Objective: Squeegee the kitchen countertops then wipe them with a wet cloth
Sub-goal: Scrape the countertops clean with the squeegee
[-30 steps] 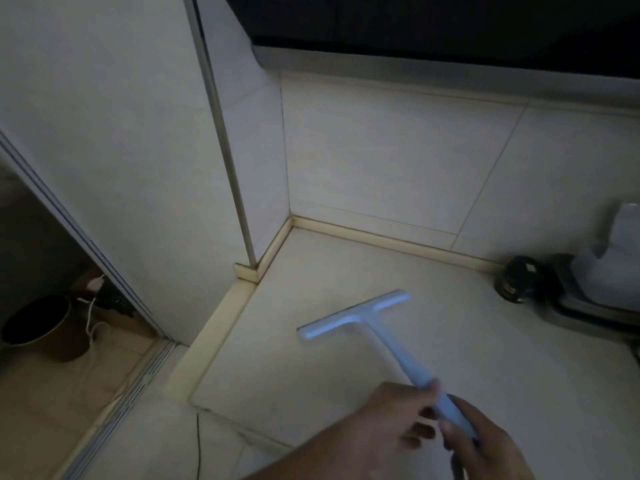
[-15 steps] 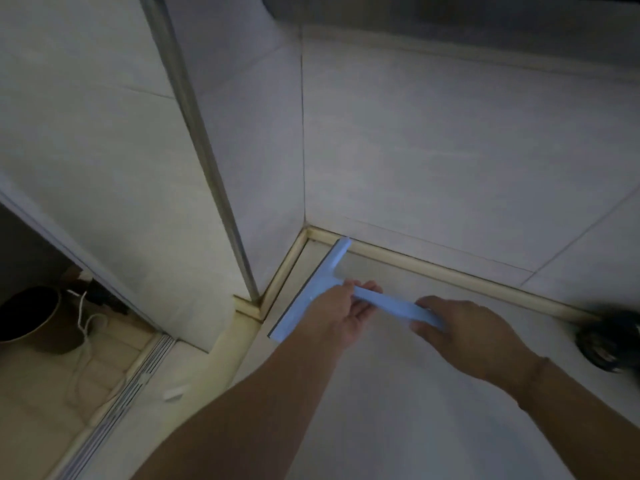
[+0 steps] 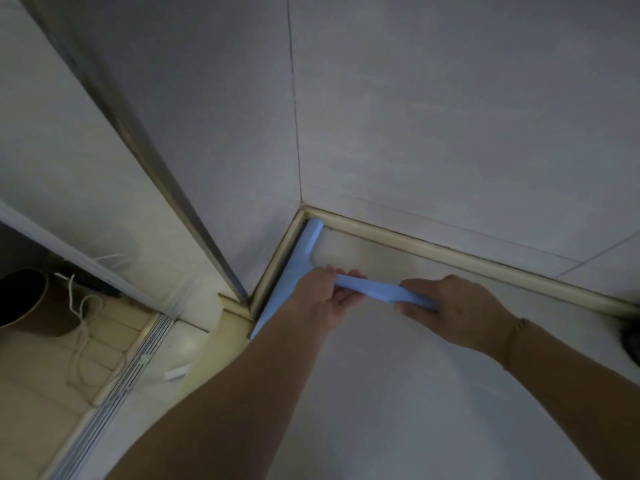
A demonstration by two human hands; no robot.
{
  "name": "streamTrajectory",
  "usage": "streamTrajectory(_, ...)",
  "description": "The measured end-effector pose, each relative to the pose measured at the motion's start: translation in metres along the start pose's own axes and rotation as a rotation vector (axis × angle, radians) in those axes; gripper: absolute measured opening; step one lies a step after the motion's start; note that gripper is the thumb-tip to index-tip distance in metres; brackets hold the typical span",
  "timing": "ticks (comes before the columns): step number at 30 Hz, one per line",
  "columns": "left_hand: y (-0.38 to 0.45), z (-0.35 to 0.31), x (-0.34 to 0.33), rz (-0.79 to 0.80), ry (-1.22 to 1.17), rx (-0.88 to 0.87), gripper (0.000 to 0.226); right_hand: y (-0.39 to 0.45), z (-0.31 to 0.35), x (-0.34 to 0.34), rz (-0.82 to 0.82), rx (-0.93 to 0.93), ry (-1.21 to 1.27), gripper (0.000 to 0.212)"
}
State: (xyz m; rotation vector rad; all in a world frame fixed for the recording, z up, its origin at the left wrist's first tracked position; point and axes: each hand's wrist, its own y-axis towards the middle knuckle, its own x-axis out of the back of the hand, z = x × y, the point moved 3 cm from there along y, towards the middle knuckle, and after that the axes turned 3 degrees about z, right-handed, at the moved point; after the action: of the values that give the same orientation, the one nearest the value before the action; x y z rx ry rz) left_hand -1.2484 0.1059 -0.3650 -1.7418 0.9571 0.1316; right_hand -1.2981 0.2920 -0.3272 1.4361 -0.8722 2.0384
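Walls [image 3: 450, 116]: grey tiles are meeting in a corner at the far left of the counter, and I am seeing them in dim light.
Counter [image 3: 398, 393]: I am looking down on a pale top that is running under both arms, with a cream trim strip [image 3: 450, 259] edging it along the walls.
Floor [image 3: 31, 403]: it is showing at lower left beyond a metal track [image 3: 114, 393], with a dark round pot [image 3: 26, 299] and a white cord [image 3: 81, 317] lying on it.
Squeegee [image 3: 370, 291]: I am seeing the blue blade lying along the left trim, its far end reaching into the corner, and the handle is running right across the counter.
Left hand [image 3: 323, 299]: it is gripping the handle just beside the blade, fingers curled around it.
Right hand [image 3: 457, 306]: it is holding the handle's other end, fingers wrapping it from above.
Object [image 3: 632, 337]: something dark is sitting at the right edge, too cut off for me to identify.
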Motion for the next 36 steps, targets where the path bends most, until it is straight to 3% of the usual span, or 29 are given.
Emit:
streamTrajectory(16, 0.0, 0.019, -0.007, -0.104, 0.095, -0.073, 0.027, -0.008, 0.0, -0.001, 0.052, 0.103, 0.076, 0.038)
streamTrajectory(19, -0.001, 0.04, -0.019, -0.081, 0.107, -0.036, 0.021, -0.031, -0.021, 0.003, 0.057, 0.017, 0.076, 0.038)
streamTrajectory(24, -0.008, 0.115, -0.065, 0.015, 0.076, 0.074, 0.02, -0.098, -0.078, 0.01, 0.124, -0.112, 0.165, 0.059)
streamTrajectory(30, -0.01, 0.127, -0.07, -0.024, 0.098, 0.014, 0.021, -0.112, -0.082, 0.005, 0.109, -0.135, 0.16, 0.04)
streamTrajectory(36, -0.017, 0.132, -0.072, -0.007, 0.089, -0.002, 0.021, -0.117, -0.08, 0.006, 0.12, -0.115, 0.207, 0.035)
